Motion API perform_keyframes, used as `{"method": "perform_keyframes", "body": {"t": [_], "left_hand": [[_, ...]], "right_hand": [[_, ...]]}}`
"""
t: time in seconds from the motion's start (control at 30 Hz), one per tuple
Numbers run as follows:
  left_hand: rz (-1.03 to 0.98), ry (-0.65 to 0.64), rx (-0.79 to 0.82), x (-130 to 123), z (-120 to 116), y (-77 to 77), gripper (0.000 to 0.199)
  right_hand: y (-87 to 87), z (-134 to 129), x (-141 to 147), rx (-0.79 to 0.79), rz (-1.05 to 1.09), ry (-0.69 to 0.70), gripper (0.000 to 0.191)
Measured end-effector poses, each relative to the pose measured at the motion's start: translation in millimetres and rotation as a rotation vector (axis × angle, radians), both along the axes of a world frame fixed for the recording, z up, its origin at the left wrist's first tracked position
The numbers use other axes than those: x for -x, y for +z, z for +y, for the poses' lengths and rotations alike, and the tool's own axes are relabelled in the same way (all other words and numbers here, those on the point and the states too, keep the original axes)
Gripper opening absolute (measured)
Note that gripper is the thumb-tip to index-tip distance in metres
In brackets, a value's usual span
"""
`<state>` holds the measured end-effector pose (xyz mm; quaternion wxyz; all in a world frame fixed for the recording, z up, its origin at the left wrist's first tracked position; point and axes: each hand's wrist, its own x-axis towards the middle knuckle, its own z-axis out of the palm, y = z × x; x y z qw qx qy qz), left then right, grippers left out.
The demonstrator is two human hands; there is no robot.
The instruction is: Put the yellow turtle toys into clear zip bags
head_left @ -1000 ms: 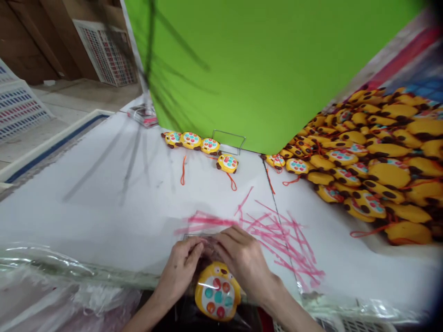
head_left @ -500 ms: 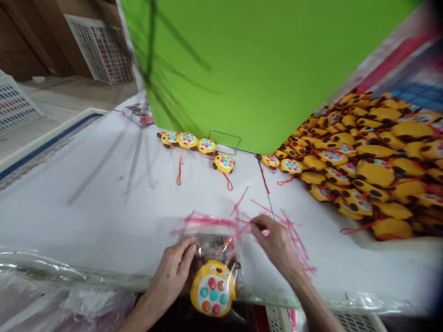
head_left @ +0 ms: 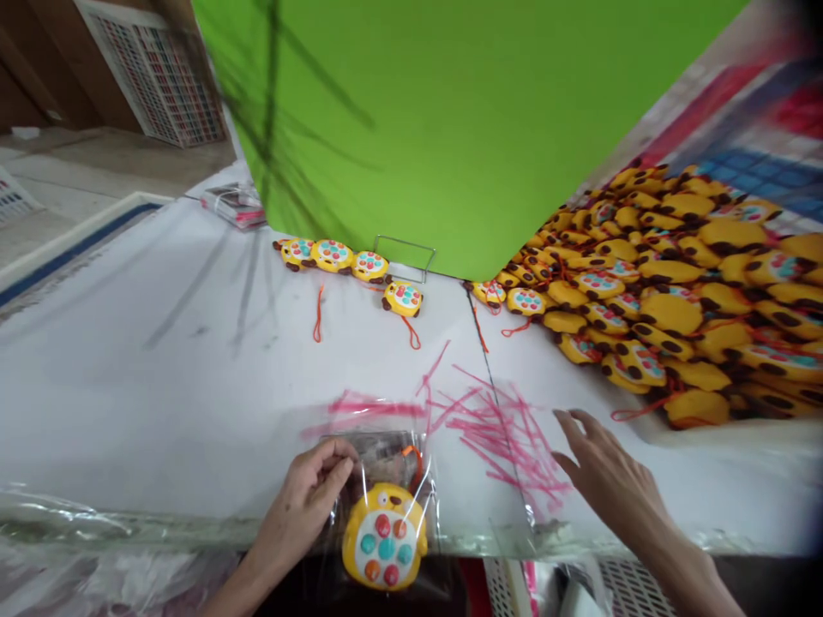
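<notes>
A yellow animal-shaped toy with red, orange and teal buttons lies in a clear plastic bag at the table's front edge. An orange cord loop shows inside the bag above the toy. My left hand pinches the bag's upper left side between thumb and fingers. Out to the right, my right hand is open above the white tabletop, fingers apart and holding nothing. Left of it lie many thin pink strips, loosely scattered.
A large pile of yellow toys covers the right side. Several more toys line the foot of a green board, near a wire stand. A stack of bagged flat pieces sits at the back left. White baskets stand beyond.
My right hand has moved right, away from the bag and the pink strips, and its fingers have opened. My left hand keeps its pinch on the bag. The view has shifted slightly.
</notes>
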<state>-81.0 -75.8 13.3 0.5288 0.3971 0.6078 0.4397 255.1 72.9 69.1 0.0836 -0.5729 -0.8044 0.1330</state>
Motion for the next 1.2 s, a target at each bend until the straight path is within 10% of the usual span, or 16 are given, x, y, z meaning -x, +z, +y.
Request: {"method": "perform_keyframes", "body": {"t": [0.23, 0.4, 0.77, 1.0, 1.2], "left_hand": [[-0.057, 0.017, -0.032, -5, 0, 11.7, 0.020], [-0.080, 0.024, -0.019, -7, -5, 8.6, 0.021], [-0.088, 0.028, 0.002, -6, -6, 10.1, 0.021], [-0.100, 0.067, 0.037, -6, -4, 12.6, 0.022], [-0.135, 0.039, 0.063, -4, -6, 13.6, 0.020]], "right_hand": [[22.1, -49, 131, 0.300, 0.194, 0.600, 0.022], [15.0, -55, 144, 0.452, 0.177, 0.705, 0.016], [10.3, -55, 143, 0.522, 0.239, 0.694, 0.015], [0.8, -41, 122, 0.334, 0.386, 0.175, 0.012], [-29.6, -43, 119, 0.652, 0.532, 0.152, 0.013]]}}
